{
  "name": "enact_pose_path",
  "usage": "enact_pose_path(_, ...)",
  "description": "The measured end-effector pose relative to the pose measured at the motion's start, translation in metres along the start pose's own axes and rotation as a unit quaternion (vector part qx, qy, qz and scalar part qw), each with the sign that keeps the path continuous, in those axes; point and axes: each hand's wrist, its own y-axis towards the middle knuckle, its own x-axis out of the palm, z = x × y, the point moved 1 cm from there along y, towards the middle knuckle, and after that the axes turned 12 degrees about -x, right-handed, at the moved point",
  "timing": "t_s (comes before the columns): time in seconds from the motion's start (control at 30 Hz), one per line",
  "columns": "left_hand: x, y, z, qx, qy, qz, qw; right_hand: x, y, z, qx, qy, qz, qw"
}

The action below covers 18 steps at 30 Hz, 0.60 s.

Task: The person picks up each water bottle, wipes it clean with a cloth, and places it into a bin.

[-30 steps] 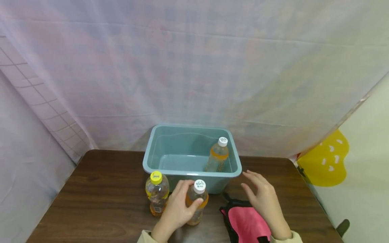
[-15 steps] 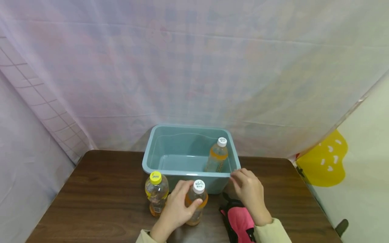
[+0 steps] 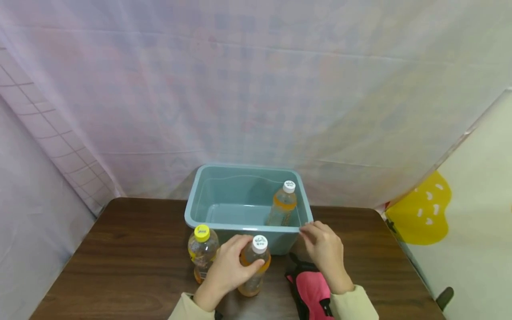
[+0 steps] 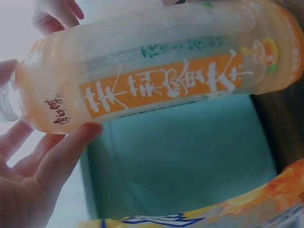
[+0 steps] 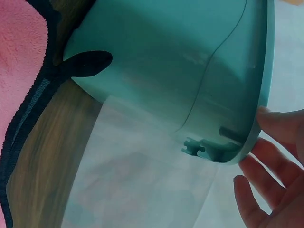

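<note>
My left hand (image 3: 230,269) grips a plastic drink bottle (image 3: 251,284) near its neck, thumb and fingers on opposite sides. The bottle stands upright on the table, with a white cap and an orange label that shows large characters in the left wrist view. My right hand (image 3: 326,249) pinches the near right corner of a blue-green plastic bin (image 3: 248,228); the right wrist view has thumb and fingertips at its rim. A similar white-capped bottle (image 3: 282,211) stands inside the bin, at its right side. Left of my left hand, a yellow-capped bottle (image 3: 203,249) is partly hidden.
A pink item with black trim (image 3: 310,284) lies on the dark wood table (image 3: 120,258), partly under my right forearm. Pale curtain (image 3: 240,89) hangs close behind the bin. A yellow cut-out shape (image 3: 424,213) is at the right wall.
My right hand has moved left to the bin's corner and taken hold of the rim. The left hand keeps its grip on the bottle. The whole head view has shifted slightly.
</note>
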Motion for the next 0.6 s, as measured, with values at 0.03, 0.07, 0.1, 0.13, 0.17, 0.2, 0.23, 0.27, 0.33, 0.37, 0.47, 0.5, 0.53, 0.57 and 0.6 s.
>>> enact_pose_path(0.03, -0.002, 0.001, 0.002, -0.001, 0.002, -0.005, 1.0, 0.0, 0.0, 0.0, 0.002, 0.0, -0.001, 1.0)
enact_pose_path(0.07, -0.004, 0.001, 0.005, 0.0, 0.006, -0.01, 0.9999, 0.0, 0.001, 0.0, 0.004, 0.0, -0.001, 1.0)
enact_pose_path(0.1, -0.007, 0.003, 0.008, 0.001, 0.01, -0.016, 0.9998, 0.0, 0.001, -0.001, 0.006, 0.0, -0.003, 1.0)
enact_pose_path(0.13, -0.01, 0.004, 0.011, 0.002, 0.013, -0.022, 0.9997, 0.0, 0.001, -0.001, 0.009, -0.001, -0.004, 0.9999)
enact_pose_path(0.17, -0.014, 0.005, 0.015, 0.004, 0.017, -0.027, 0.9995, 0.0, 0.001, -0.001, 0.011, -0.001, -0.006, 0.9999)
enact_pose_path(0.2, -0.019, 0.006, 0.019, 0.007, 0.018, -0.032, 0.9993, 0.0, 0.001, -0.001, 0.013, -0.001, -0.007, 0.9999)
enact_pose_path(0.23, -0.023, 0.008, 0.023, 0.009, 0.021, -0.038, 0.999, 0.0, 0.002, -0.001, 0.014, 0.0, -0.009, 0.9999)
enact_pose_path(0.27, -0.029, 0.009, 0.027, 0.013, 0.022, -0.042, 0.9988, 0.0, 0.002, -0.001, 0.014, 0.0, -0.01, 0.9998)
enact_pose_path(0.33, -0.039, 0.012, 0.034, 0.02, 0.022, -0.048, 0.9984, 0.0, 0.002, -0.002, 0.013, -0.001, -0.011, 0.9998)
enact_pose_path(0.37, -0.045, 0.014, 0.038, 0.028, 0.022, -0.05, 0.9981, 0.0, 0.002, -0.002, 0.012, -0.001, -0.011, 0.9999)
enact_pose_path(0.47, -0.062, 0.02, 0.05, 0.06, 0.027, -0.043, 0.9969, -0.001, 0.001, -0.002, 0.011, -0.002, -0.009, 0.9999)
enact_pose_path(0.5, -0.068, 0.022, 0.055, 0.072, 0.033, -0.038, 0.9962, -0.001, 0.001, -0.002, 0.011, -0.002, -0.01, 0.9999)
enact_pose_path(0.53, -0.073, 0.024, 0.059, 0.085, 0.036, -0.036, 0.9951, -0.001, 0.001, -0.002, 0.012, -0.002, -0.01, 0.9999)
enact_pose_path(0.57, -0.079, 0.027, 0.064, 0.094, 0.039, -0.035, 0.9942, -0.001, 0.001, -0.002, 0.013, -0.002, -0.011, 0.9999)
enact_pose_path(0.6, -0.085, 0.029, 0.068, 0.104, 0.043, -0.032, 0.9931, -0.001, 0.001, -0.002, 0.014, -0.002, -0.012, 0.9998)
